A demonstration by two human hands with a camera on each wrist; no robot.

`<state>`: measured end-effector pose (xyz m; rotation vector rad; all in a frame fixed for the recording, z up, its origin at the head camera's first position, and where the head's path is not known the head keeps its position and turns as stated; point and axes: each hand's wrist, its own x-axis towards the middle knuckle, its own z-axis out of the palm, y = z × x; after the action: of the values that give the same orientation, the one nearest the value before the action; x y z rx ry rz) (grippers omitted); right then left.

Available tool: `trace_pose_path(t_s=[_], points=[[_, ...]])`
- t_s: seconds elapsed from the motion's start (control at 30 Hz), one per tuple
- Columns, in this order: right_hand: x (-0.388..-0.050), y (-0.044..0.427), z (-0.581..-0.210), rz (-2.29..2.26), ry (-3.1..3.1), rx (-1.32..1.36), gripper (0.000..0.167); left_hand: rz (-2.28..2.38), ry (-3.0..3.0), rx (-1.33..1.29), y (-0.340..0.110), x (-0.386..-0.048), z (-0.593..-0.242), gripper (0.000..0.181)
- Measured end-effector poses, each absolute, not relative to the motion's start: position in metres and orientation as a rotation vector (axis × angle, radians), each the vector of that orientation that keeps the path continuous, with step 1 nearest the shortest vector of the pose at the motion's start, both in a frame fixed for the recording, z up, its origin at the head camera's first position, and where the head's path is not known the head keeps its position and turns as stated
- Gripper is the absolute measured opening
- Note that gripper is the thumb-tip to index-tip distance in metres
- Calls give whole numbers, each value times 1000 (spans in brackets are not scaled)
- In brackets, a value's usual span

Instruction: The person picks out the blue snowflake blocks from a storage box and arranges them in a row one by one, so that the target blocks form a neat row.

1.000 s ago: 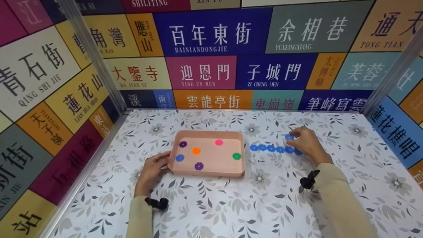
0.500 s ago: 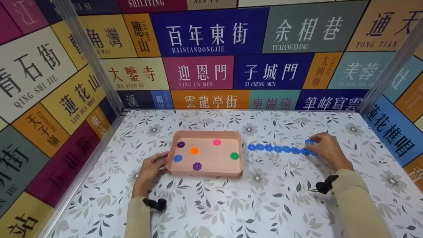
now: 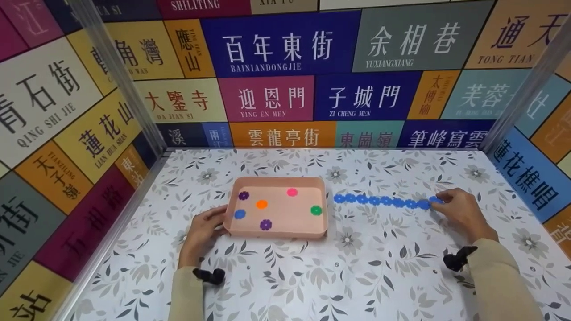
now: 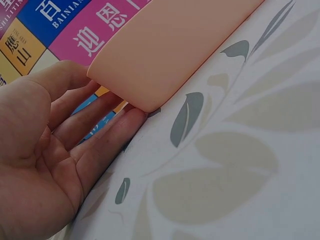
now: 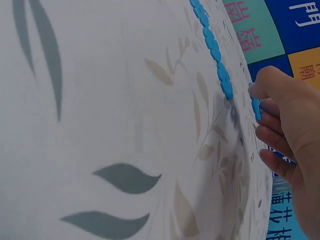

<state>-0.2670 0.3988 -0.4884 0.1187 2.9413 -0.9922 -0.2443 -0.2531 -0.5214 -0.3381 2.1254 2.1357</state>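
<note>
My right hand (image 3: 461,211) pinches a small blue flower-shaped piece (image 5: 256,108) between thumb and fingers. It hovers just off the right end of a row of several blue flower-shaped pieces (image 3: 374,200) lying edge to edge on the table; the right wrist view shows a small gap. On the left, my left hand (image 3: 201,229) touches the outer left side of a shallow pink tray (image 3: 276,233), fingers against its corner. Inside the tray lie loose flower-shaped pieces: orange (image 3: 262,204), pink (image 3: 292,192), green (image 3: 316,210), blue (image 3: 240,214) and purple (image 3: 266,224).
A floral-patterned cloth (image 3: 285,276) covers the table. Panels with coloured street-name signs (image 3: 281,49) stand along its back and sides, with clear posts (image 3: 127,84) at the corners.
My right hand has moved right along the row and lowered with the blue piece, uncovering more of the row's right end. My left hand stays at the tray.
</note>
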Motion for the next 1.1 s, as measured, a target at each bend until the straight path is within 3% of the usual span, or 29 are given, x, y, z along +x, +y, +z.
trace_pose_path(t_s=[0.53, 0.87, 1.1], points=[[-262, 401, -498, -1010, 2972, 84, 52, 2174, 2090, -327, -254, -244, -522, 41], [-264, 382, -478, -1169, 3014, 93, 71, 2180, 2107, -323, -253, -245, -521, 40], [-268, 339, -457, -1364, 3107, -84, 54, 2177, 2090, -324, -253, -246, -521, 41]])
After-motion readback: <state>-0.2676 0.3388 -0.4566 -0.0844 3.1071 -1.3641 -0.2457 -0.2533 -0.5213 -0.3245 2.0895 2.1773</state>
